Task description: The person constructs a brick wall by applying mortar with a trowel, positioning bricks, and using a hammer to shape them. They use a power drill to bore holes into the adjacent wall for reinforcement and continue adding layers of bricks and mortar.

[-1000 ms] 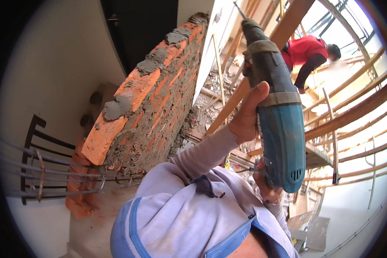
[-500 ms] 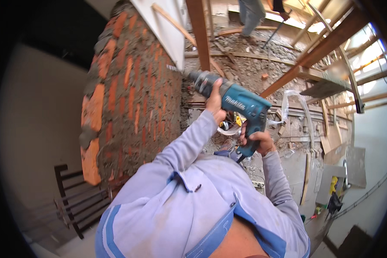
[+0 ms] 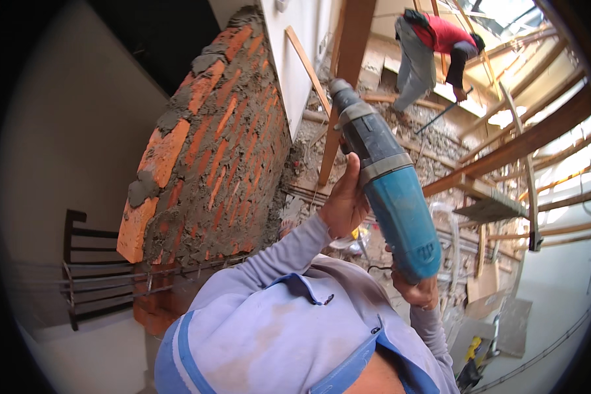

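Observation:
Both of my hands hold a blue and dark grey rotary hammer drill, raised in front of my chest and pointing up and away. My left hand grips it from the left, behind the grey front housing, thumb up along the side. At the rear, my right hand closes around the handle, mostly hidden by the motor body. The bit cannot be made out beyond the chuck. To the left stands a brick wall roughly smeared with grey mortar, apart from the drill.
Beyond the drill, a person in a red top bends over rubble with a long bar. A wooden post rises near the chuck. Timber beams cross at right. Dark metal bars stand lower left.
The drill has swung from pointing left at the brick wall to pointing up and ahead, and looks nearer. Both hands kept their hold. More of the person beyond has come into view.

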Demonstrator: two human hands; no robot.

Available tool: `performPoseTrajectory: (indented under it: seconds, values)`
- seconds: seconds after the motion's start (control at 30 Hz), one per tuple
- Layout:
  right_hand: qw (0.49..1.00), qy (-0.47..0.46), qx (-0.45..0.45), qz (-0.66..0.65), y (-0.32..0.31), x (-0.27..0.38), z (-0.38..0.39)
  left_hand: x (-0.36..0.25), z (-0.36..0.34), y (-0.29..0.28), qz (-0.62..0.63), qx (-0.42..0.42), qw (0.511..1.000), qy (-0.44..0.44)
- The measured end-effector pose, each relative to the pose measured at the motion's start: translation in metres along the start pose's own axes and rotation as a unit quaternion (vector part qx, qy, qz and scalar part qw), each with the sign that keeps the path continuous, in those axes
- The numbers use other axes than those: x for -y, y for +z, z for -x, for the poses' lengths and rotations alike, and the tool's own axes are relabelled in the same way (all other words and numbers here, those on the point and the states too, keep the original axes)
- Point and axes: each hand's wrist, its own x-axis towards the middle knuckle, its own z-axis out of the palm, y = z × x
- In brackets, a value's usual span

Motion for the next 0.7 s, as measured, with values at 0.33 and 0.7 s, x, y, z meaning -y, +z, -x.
performPoseTrajectory:
  seconds: [0.33,0.7]
  values:
    - [0.914,-0.187,0.044,0.357,0.048,0.189,-0.132,-0.139,-0.04,-0.045,0.139,0.254,0.953,0.083]
    - [0.863,-0.228,0.092,0.441,0.15,0.274,-0.276,-0.315,-0.071,-0.131,0.289,0.388,0.874,-0.048]
